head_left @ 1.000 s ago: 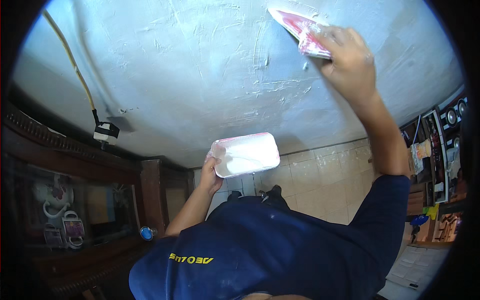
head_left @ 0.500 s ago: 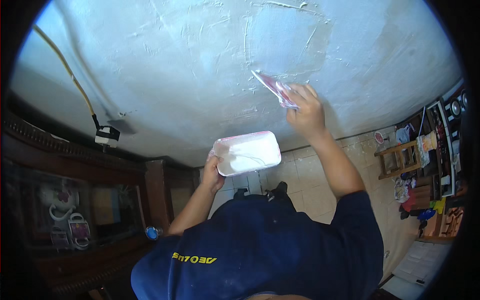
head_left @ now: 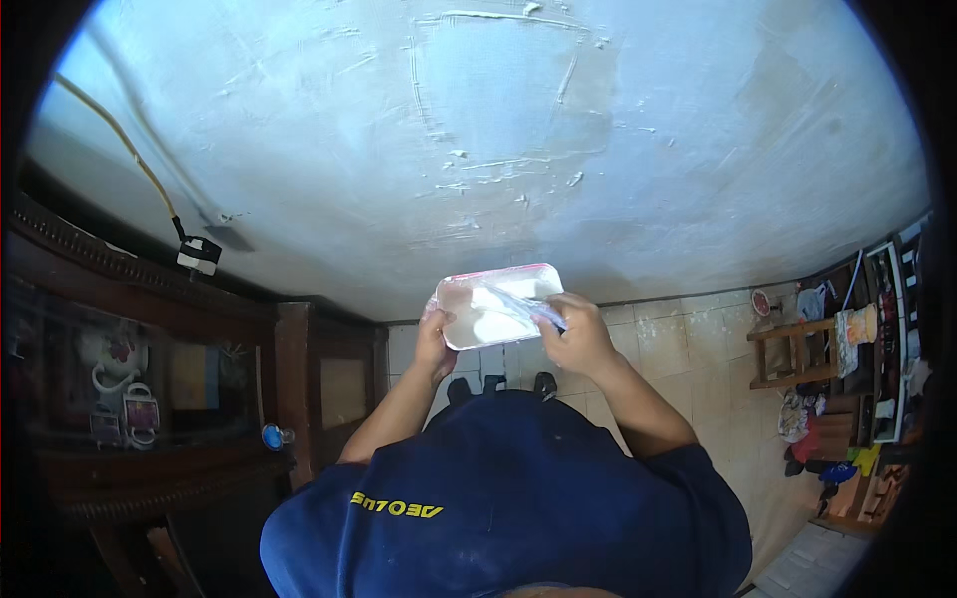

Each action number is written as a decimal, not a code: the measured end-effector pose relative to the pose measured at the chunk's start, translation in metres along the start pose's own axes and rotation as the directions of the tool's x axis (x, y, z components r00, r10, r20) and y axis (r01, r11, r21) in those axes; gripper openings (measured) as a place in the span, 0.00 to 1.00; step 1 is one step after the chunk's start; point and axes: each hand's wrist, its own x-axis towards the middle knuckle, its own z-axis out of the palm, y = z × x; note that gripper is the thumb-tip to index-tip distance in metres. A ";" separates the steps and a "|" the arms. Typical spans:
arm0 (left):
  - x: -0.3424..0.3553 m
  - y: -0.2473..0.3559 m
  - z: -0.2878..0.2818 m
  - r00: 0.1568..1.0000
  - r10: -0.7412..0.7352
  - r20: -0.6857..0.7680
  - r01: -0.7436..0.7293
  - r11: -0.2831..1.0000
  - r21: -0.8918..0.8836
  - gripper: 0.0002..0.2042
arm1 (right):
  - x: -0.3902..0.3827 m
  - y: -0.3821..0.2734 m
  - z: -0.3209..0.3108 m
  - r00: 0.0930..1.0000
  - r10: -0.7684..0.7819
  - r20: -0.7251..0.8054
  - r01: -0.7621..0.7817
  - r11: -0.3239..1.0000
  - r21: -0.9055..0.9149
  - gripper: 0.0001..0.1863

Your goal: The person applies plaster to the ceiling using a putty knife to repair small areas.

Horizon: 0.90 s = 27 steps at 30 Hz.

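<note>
My left hand (head_left: 435,341) grips the left end of a shallow rectangular tub (head_left: 469,333), white inside with a reddish rim. White paste (head_left: 495,325) lies in the tub. Closed around a flat putty scraper (head_left: 520,304), my right hand (head_left: 580,337) is at the tub's right end. The scraper's blade reaches into the tub, over the paste; whether it touches the paste I cannot tell. Beyond the tub rises a pale blue-grey wall (head_left: 688,169) with smeared patches and raised ridges of white paste.
A dark wooden cabinet (head_left: 294,384) with glass doors and cups inside stands at left. A white socket box (head_left: 199,255) hangs from a yellow cable by the wall. Across the tiled floor (head_left: 688,364), a wooden stool (head_left: 793,354) and cluttered shelves stand at right.
My right hand has come down from the wall, bringing the scraper into the tub. My left hand still holds the tub, which sits slightly further right in view.
</note>
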 end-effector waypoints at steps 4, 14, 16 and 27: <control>0.012 -0.032 0.023 0.999 0.006 -0.038 -0.007 1.000 -0.023 0.25 | -0.007 0.011 -0.029 0.941 -0.171 0.292 0.253 0.928 -0.273 0.12; 0.029 -0.074 0.067 0.977 0.023 -0.213 -0.025 1.000 -0.007 0.21 | -0.025 0.049 -0.087 0.808 -0.238 0.539 0.384 0.907 -0.175 0.14; 0.028 -0.078 0.069 0.976 -0.032 -0.216 0.020 0.998 -0.059 0.20 | -0.026 0.050 -0.101 0.793 -0.247 0.557 0.398 0.902 -0.166 0.15; 0.036 -0.075 0.073 0.985 0.142 -0.101 -0.143 0.990 -0.004 0.27 | -0.018 0.093 -0.116 0.792 0.560 0.243 -0.499 0.365 0.786 0.08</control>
